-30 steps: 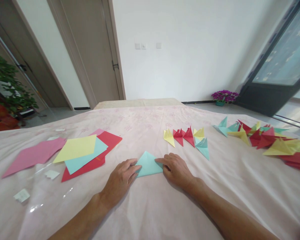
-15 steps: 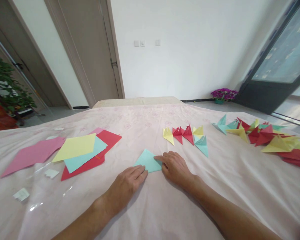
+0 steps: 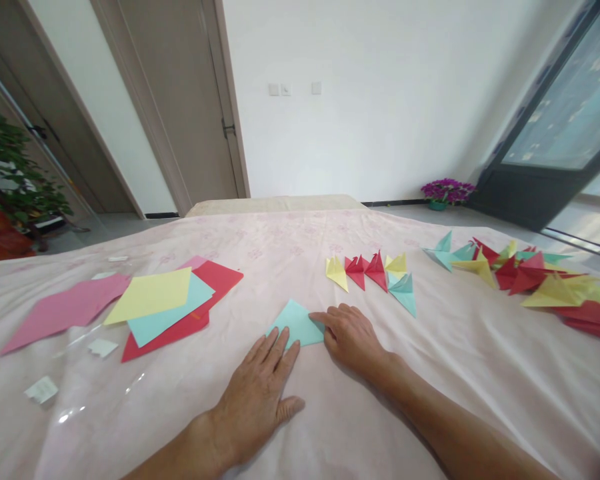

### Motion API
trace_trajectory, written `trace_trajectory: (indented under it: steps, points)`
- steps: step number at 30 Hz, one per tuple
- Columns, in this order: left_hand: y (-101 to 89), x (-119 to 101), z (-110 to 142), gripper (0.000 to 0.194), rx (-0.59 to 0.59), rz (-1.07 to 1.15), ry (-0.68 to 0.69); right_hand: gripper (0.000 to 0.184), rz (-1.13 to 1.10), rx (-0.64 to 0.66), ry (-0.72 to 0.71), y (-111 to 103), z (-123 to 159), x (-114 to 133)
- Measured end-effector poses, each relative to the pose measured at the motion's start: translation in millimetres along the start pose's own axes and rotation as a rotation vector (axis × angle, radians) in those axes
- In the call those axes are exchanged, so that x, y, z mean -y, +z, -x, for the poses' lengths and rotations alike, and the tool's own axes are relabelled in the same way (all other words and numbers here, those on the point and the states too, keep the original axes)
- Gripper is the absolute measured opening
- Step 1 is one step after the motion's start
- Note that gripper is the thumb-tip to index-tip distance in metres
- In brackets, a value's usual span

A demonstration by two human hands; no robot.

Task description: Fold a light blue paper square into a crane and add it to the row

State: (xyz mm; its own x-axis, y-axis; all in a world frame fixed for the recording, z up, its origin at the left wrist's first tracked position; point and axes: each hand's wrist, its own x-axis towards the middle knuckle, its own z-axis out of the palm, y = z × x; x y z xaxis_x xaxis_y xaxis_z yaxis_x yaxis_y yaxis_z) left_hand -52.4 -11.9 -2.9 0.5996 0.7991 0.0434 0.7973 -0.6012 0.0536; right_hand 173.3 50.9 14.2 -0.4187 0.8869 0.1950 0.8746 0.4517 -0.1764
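Observation:
A turquoise folded sheet of origami paper (image 3: 299,323) lies on the cloth in front of me, one corner pointing away. My left hand (image 3: 259,390) is flat and open, fingers spread and thumb out to the side. Its fingertips press on the paper's near left edge and cover that corner. My right hand (image 3: 353,335) is closed at the paper's right corner, with the index finger resting on top, the thumb by the edge and the other fingers curled. Beyond it stand several folded paper cranes in a group, among them a red crane (image 3: 377,271) and a turquoise crane (image 3: 403,292).
On the left lie loose sheets: pink paper (image 3: 65,312), yellow paper (image 3: 153,295) and red paper (image 3: 220,287), near clear plastic wrapping and white scraps (image 3: 103,347). A pile of folded cranes (image 3: 530,273) sits far right. The pink patterned tablecloth (image 3: 280,240) is wrinkled.
My left hand has gone from gripping the paper's left corner to lying flat with spread fingers along its near edge. My right hand has stayed at the right corner.

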Motion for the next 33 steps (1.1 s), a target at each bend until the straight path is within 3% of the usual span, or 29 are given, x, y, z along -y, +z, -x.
trace_trajectory:
  steps: [6,15,21,27,33]
  points:
    - [-9.8,3.4,1.0,0.077,0.101,0.112,-0.029,0.037,0.008,0.01,0.008,0.8,0.1,0.3]
    - [-9.7,2.4,-0.7,0.073,0.1,0.125,-0.055,0.032,0.131,-0.06,0.063,-1.2,5.0,9.7]
    - [-6.9,1.6,-1.5,0.069,0.052,0.085,-0.045,0.054,0.05,-0.087,0.07,9.3,6.9,19.2]
    - [-9.4,15.3,5.1,0.07,0.058,0.061,0.003,0.055,-0.031,-0.006,0.104,9.7,7.9,3.7]
    - [-11.6,31.6,14.8,0.08,0.102,0.029,-0.052,0.052,-0.073,0.017,0.083,5.5,10.4,-19.0]
